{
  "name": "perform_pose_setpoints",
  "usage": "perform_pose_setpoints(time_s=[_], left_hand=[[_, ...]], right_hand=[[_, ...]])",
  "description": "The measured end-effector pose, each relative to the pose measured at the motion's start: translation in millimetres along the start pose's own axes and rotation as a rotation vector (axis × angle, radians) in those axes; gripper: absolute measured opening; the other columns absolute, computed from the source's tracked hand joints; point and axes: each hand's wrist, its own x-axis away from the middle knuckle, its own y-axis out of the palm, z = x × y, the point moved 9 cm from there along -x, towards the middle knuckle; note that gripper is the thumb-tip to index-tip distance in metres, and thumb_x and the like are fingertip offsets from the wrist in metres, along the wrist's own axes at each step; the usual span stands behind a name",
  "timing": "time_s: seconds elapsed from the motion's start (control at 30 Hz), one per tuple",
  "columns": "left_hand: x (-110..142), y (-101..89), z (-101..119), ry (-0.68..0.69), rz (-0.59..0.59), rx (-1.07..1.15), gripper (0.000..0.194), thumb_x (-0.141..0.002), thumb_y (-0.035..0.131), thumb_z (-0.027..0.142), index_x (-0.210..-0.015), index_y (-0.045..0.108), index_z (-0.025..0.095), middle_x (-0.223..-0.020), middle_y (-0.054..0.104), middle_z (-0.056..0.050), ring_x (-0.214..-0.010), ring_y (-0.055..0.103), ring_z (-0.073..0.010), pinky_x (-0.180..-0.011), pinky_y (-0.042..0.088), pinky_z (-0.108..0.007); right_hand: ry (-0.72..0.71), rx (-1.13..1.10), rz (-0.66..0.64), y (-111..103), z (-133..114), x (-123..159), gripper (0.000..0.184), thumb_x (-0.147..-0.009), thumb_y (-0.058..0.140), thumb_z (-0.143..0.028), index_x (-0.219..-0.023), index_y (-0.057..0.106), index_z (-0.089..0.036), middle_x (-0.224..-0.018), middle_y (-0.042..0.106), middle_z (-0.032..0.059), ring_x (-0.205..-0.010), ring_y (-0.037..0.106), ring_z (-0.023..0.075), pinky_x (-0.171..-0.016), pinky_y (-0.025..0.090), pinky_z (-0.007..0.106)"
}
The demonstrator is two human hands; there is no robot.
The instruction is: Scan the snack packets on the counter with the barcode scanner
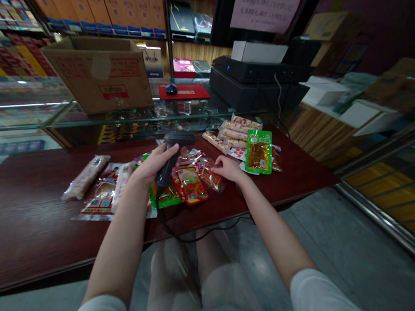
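My left hand (pixel 157 162) is wrapped round a black corded barcode scanner (pixel 168 168), its head tilted over the snack packets. With fingertips pinched, my right hand (pixel 228 167) grips the edge of a clear snack packet (pixel 211 174) with reddish-brown contents. Just left of that lies a red-edged snack packet (pixel 191 185), overlapping a green one (pixel 167 196). Beyond my right hand, a green packet (pixel 259 152) with an amber window rests on other packets, near several wrapped bars (pixel 235 132). Left of the scanner are a pale wrapped bar (pixel 86 177) and a flat clear-edged packet (pixel 104 193).
The dark red wooden desk (pixel 34 214) carries the packets. Behind it, a glass counter holds an open cardboard box (pixel 102 77), a mouse (pixel 171 89) on a red pad and a black register unit (pixel 255 86). The scanner's cord (pixel 186 239) droops over the desk's front edge.
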Motion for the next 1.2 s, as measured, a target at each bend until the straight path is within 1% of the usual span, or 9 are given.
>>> perform_pose_setpoints(time_s=[0.13,0.23,0.33,0.43,0.57,0.67,0.77,0.97,1.2], left_hand=[[1,11.3,0,-0.011,-0.075,0.032,0.048,-0.071,0.076,0.054,-0.095,0.051,0.020,-0.059,0.059,0.002,-0.043,0.053,-0.0115,-0.040,0.043,-0.022],[2,16.5,0,-0.013,-0.078,0.013,0.049,-0.071,0.077,0.053,-0.095,0.050,0.020,-0.059,0.060,0.002,-0.042,0.052,-0.0108,-0.039,0.041,-0.021],[6,21.4,0,0.018,-0.069,0.012,0.045,-0.074,0.075,0.052,-0.095,0.053,0.019,-0.062,0.063,0.000,-0.045,0.055,-0.0105,-0.041,0.043,-0.020],[14,29.1,-1,0.067,-0.056,0.045,0.044,-0.076,0.074,0.051,-0.098,0.055,0.018,-0.068,0.066,-0.002,-0.054,0.062,-0.0123,-0.049,0.050,-0.021],[26,42.6,-10,0.067,-0.015,0.094,0.040,-0.080,0.071,0.048,-0.100,0.058,0.016,-0.072,0.068,-0.003,-0.057,0.064,-0.0131,-0.051,0.053,-0.022],[30,50.7,-19,0.091,0.004,0.139,0.038,-0.083,0.069,0.046,-0.102,0.062,0.014,-0.076,0.070,-0.004,-0.053,0.061,-0.0111,-0.047,0.050,-0.020],[28,58.3,-39,0.053,-0.052,0.204,0.041,-0.085,0.065,0.049,-0.104,0.065,0.012,-0.068,0.067,-0.004,-0.050,0.058,-0.0111,-0.046,0.048,-0.020],[26,62.7,-80,-0.085,-0.166,0.349,0.056,-0.086,0.054,0.064,-0.091,0.066,0.009,-0.056,0.058,-0.003,-0.046,0.053,-0.0106,-0.045,0.044,-0.021],[28,63.0,-78,0.031,-0.180,0.242,0.062,-0.078,0.058,0.071,-0.088,0.067,0.010,-0.054,0.060,-0.004,-0.046,0.054,-0.0117,-0.046,0.043,-0.021]], right_hand=[[0.125,-0.255,0.259,-13,29,-6,0.029,-0.073,0.067,-0.046,-0.078,0.051,-0.023,-0.081,0.061,0.0011,-0.077,0.057,0.0197,-0.077,0.045,0.033],[0.122,-0.528,0.423,-20,37,-5,0.033,-0.071,0.067,-0.048,-0.079,0.046,-0.023,-0.086,0.061,0.0020,-0.085,0.058,0.0189,-0.084,0.047,0.034],[0.079,-0.877,0.500,-23,40,0,0.040,-0.070,0.067,-0.052,-0.088,0.045,-0.024,-0.098,0.064,0.0025,-0.095,0.061,0.0173,-0.086,0.049,0.033],[0.066,-1.220,0.418,-19,42,2,0.036,-0.076,0.066,-0.051,-0.096,0.050,-0.024,-0.104,0.067,0.0022,-0.092,0.063,0.0152,-0.076,0.051,0.028],[0.099,-1.560,0.217,-10,44,2,0.015,-0.091,0.047,-0.037,-0.092,0.057,-0.026,-0.095,0.072,-0.0005,-0.075,0.064,0.0128,-0.063,0.050,0.024],[0.068,-1.703,0.031,-2,34,1,0.021,-0.093,0.041,-0.029,-0.096,0.062,-0.027,-0.090,0.073,-0.0012,-0.075,0.067,0.0145,-0.067,0.055,0.029],[0.091,-1.758,-0.093,9,28,1,0.024,-0.091,0.043,-0.026,-0.104,0.063,-0.025,-0.091,0.074,0.0008,-0.082,0.070,0.0167,-0.072,0.058,0.033],[0.127,-1.768,-0.129,12,28,3,0.027,-0.090,0.040,-0.029,-0.108,0.060,-0.024,-0.097,0.075,0.0018,-0.091,0.070,0.0164,-0.072,0.058,0.030],[0.075,-1.787,-0.127,9,25,5,0.039,-0.093,0.033,-0.045,-0.115,0.056,-0.022,-0.105,0.073,0.0061,-0.102,0.067,0.0191,-0.078,0.058,0.036]])
